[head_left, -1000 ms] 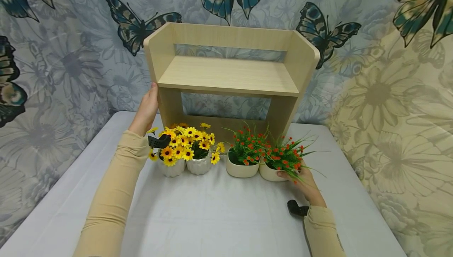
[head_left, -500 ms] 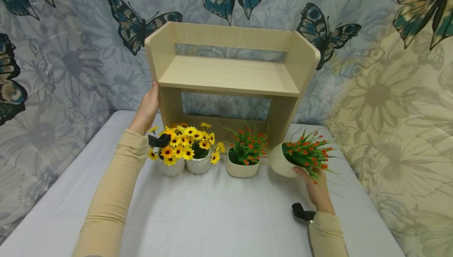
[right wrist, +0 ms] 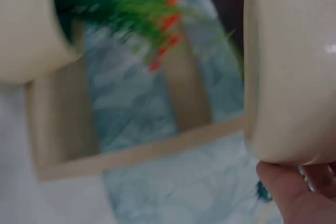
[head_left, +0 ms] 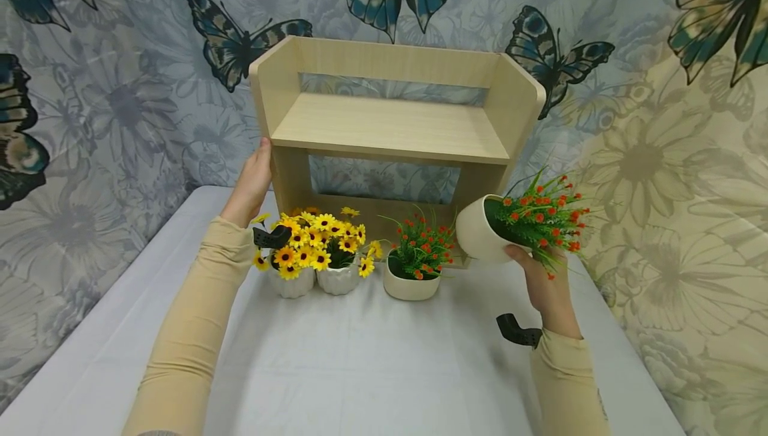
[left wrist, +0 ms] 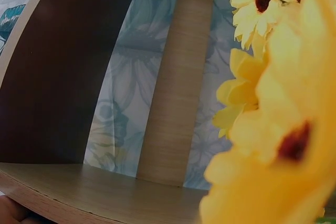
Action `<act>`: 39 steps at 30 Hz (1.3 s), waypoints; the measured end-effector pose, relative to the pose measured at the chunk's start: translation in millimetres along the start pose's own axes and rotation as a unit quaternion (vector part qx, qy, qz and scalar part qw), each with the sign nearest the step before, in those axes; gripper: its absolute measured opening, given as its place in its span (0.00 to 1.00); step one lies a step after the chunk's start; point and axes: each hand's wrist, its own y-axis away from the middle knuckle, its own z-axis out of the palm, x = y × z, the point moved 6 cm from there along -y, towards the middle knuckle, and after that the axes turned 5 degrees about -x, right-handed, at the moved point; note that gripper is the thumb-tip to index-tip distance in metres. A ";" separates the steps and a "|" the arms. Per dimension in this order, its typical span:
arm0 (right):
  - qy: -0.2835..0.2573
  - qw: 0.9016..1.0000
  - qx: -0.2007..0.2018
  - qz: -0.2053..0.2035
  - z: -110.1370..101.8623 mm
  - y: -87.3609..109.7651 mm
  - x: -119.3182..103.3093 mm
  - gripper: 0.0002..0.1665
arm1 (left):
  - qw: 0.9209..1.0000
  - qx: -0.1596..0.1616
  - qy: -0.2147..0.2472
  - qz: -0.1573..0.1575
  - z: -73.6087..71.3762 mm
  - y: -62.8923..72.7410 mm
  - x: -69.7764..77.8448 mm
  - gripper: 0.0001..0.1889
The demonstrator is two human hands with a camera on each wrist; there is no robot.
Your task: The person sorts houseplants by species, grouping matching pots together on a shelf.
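Note:
My right hand [head_left: 547,283] grips a cream pot of red flowers [head_left: 487,233], tilted with its blooms leaning right and raised off the table. In the right wrist view the thumb presses on the rim side of that pot [right wrist: 294,72]. My left hand [head_left: 247,179] holds the left side panel of a light wooden two-tier shelf [head_left: 390,126]; most of its fingers are hidden behind the panel. A second cream pot of red flowers [head_left: 411,287] stands upright before the shelf. Left of it are two white pots of yellow flowers [head_left: 337,280], close together.
A white cloth [head_left: 372,363] covers the table. Patterned fabric with butterflies [head_left: 648,156] hangs right behind the shelf. Yellow blooms [left wrist: 278,114] crowd the left wrist camera. Black wrist cameras [head_left: 519,331] stick out from both sleeves.
My right hand has lifted the right-hand red-flower pot off the table, tilted it and moved it up and slightly right. The left hand stays on the shelf's side.

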 end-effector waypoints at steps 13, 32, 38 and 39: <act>-0.168 0.976 -0.018 -0.135 47.9 -40.8 -73.9 0.36 | 1.000 0.003 -0.005 -0.006 -4.2 2.8 1.6 0.40; -0.235 0.962 -0.075 -0.117 134.5 -100.9 -111.8 0.30 | 1.000 0.024 -0.009 -0.013 -7.1 -0.9 -0.9 0.41; -0.207 0.972 -0.073 -0.079 158.1 -112.8 -109.8 0.34 | 1.000 0.024 -0.008 -0.003 -3.8 -1.4 -2.4 0.40; -0.203 0.974 -0.072 -0.075 161.8 -114.9 -109.8 0.35 | 1.000 0.023 -0.009 -0.003 -3.1 -1.1 -2.5 0.40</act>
